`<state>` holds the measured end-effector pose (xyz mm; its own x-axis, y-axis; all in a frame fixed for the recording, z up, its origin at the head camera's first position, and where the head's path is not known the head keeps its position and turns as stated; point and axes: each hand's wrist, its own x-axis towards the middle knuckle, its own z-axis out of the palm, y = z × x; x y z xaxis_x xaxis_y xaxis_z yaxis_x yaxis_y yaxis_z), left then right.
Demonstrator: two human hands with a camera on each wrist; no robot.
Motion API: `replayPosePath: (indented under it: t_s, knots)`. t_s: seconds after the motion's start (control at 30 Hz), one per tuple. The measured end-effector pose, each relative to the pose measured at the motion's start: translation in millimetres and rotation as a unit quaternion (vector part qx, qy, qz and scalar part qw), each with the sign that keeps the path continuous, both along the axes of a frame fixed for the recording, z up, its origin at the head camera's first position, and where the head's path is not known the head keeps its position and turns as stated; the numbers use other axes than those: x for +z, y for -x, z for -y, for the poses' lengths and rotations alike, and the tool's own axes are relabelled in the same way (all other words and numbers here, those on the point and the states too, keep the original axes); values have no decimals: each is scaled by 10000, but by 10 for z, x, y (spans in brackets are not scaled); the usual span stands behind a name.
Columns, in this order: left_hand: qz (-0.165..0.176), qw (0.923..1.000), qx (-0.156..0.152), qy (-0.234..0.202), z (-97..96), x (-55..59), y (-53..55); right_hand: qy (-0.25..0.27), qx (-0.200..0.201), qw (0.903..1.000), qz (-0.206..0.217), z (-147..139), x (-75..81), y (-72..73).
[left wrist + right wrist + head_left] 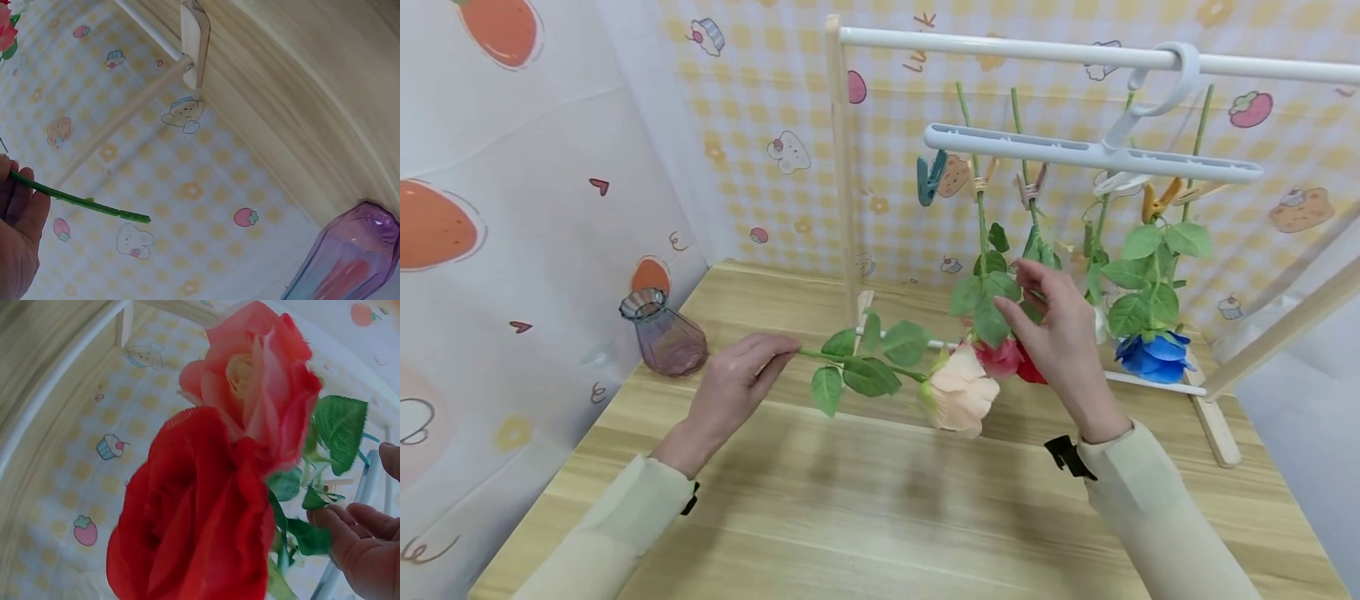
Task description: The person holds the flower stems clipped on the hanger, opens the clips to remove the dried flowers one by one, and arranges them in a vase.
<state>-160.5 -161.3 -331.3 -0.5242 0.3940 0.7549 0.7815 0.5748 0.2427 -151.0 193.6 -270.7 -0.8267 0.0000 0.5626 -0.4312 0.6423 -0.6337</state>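
Peach rose [962, 393] clear of tabletop's left edge [571, 471]

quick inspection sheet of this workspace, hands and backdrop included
Surface: pale wood-grain tabletop
Job's things: peach rose held sideways; blue rose, red rose and pink rose hanging head-down from pegs on a hanger; translucent vase upright at left
Clutter: nothing seen
Hands: left hand pinches the peach rose's stem; right hand open near hanging leaves, contact unclear
Cables: nothing seen
Surroundings: rack, patterned cloth behind
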Motion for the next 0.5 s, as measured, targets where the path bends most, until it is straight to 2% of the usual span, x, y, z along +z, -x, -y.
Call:
replayPosePath:
  t_s: [0.13,0.27,0.5]
  knots:
    - [-120,9996,151,-213,51,0,-8,-91,-50,9995,307,22,-21,23]
    - [-244,9987,193,-396,74,0,-6,-174,-65,9989,421,48,-69,35]
    - [-104,9980,277,-564,94,-29,-10,-188,-15,9968,781,115,-179,122]
